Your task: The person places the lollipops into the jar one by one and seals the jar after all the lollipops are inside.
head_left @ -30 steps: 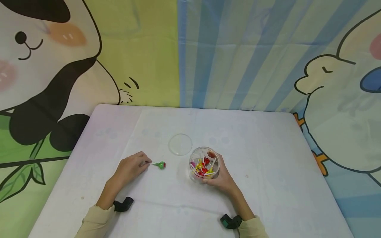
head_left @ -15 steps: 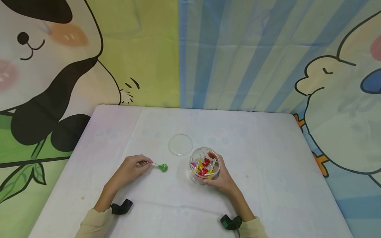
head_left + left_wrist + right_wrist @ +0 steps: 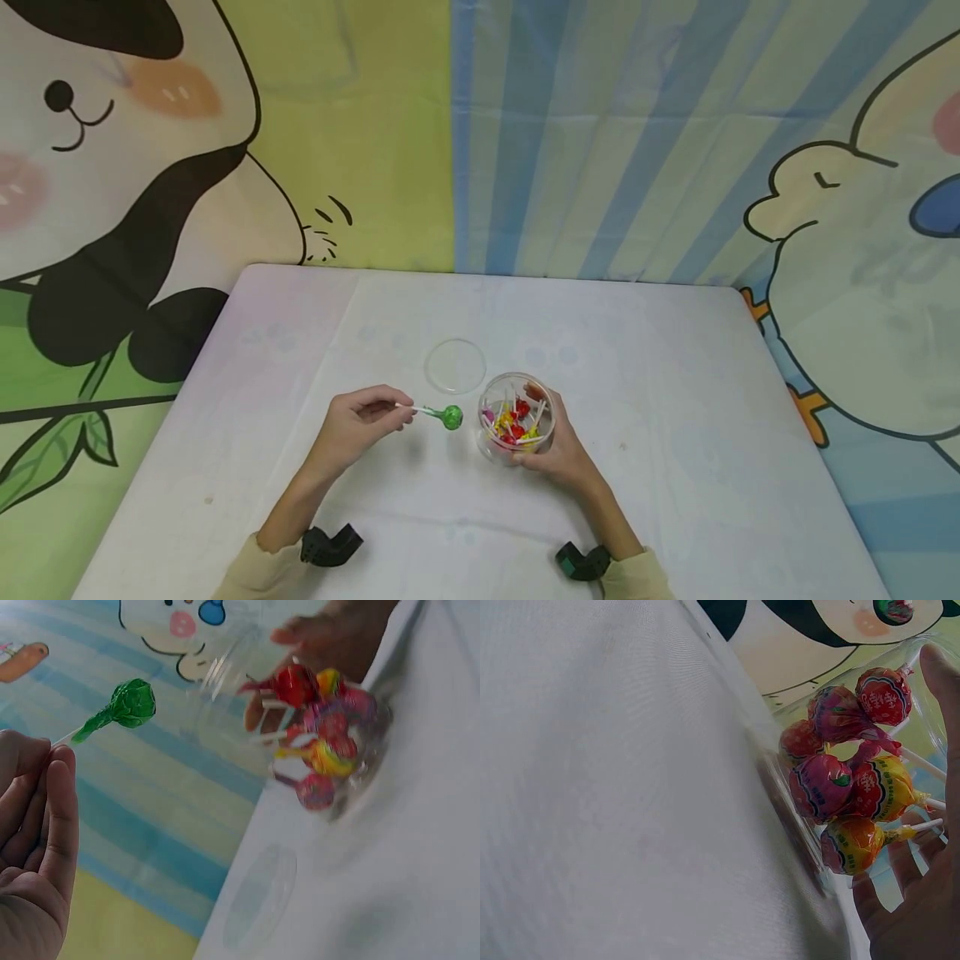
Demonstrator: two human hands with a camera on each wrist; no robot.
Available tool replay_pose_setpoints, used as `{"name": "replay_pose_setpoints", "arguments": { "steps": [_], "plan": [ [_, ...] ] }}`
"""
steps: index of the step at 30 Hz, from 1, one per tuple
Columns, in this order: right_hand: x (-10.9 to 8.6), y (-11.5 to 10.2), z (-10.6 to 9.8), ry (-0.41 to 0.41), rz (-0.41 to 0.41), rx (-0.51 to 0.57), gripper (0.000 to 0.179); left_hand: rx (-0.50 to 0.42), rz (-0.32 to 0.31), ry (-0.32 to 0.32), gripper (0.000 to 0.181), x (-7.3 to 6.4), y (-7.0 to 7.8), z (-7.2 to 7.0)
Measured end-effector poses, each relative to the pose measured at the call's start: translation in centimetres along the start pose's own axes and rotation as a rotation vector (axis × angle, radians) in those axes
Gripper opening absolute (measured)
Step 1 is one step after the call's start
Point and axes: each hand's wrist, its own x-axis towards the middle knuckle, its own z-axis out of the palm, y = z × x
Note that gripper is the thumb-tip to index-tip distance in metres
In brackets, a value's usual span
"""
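Observation:
A green-wrapped lollipop (image 3: 451,417) is pinched by its white stick in my left hand (image 3: 362,423), above the table and just left of the jar. In the left wrist view, thumb and fingertips meet on the stick, and the green lollipop (image 3: 133,703) points toward the jar's mouth. My right hand (image 3: 564,450) grips the clear round jar (image 3: 495,451) from its right side. Inside the jar are several lollipops (image 3: 847,780) in red, yellow and purple wrappers. The jar's mouth is uncovered, and its base rests on the table.
Behind the jar, a clear round lid (image 3: 455,366) lies flat on the white-covered table (image 3: 645,358). A cartoon-printed cloth (image 3: 585,150) hangs along the table's far edge. Each wrist bears a black camera mount (image 3: 331,546).
My left hand has lifted the green lollipop off the table and carried it right, close to the jar. The right hand and jar have stayed put.

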Motion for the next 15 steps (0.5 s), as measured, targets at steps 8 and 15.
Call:
{"name": "replay_pose_setpoints", "arguments": {
  "steps": [8,15],
  "plan": [
    [-0.1,0.3,-0.2,-0.002,-0.017,0.025,0.101,0.134,0.071,-0.089,0.010,1.4,1.6,3.8],
    [-0.1,0.3,-0.2,0.003,-0.026,0.023,0.102,0.296,0.168,-0.103,0.009,2.4,1.3,5.0]
  ]
}}
